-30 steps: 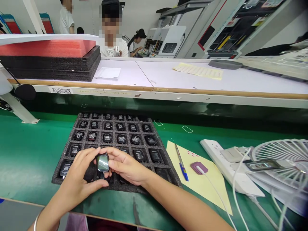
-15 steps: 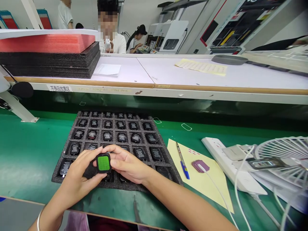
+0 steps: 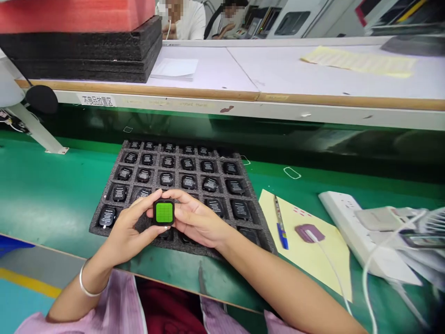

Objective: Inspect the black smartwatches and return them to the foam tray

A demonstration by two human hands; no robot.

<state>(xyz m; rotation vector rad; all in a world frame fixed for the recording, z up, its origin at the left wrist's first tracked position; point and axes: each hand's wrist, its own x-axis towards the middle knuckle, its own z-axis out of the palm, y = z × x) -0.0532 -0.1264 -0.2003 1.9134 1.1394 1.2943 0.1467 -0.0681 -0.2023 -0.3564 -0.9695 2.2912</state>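
Observation:
A small black square smartwatch body [image 3: 164, 213] with a lit green screen is held up between both hands, its screen towards me. My left hand [image 3: 130, 229] grips it from the left, index finger along the top edge and thumb under the bottom edge. My right hand [image 3: 198, 218] pinches its right side, with the other fingers behind it. Below and beyond the hands lies a dark grey foam tray [image 3: 134, 168] whose compartments hold several black watch bodies [image 3: 188, 181] with white printed lines on them. Hands and forearm hide part of the tray's near rows.
To the right, a yellow sheet [image 3: 295, 271] carries a blue pen [image 3: 281, 222] and a purple pad [image 3: 309, 233] with a white cable. Beyond are a power strip [image 3: 351, 222] and a fan [image 3: 436, 220]. Black foam sheets [image 3: 86, 55] are stacked on the shelf [image 3: 278, 69].
The camera view has tilted down and shifted, so more of my lap shows and less of the room. Both hands still hold the smartwatch body, its screen still green.

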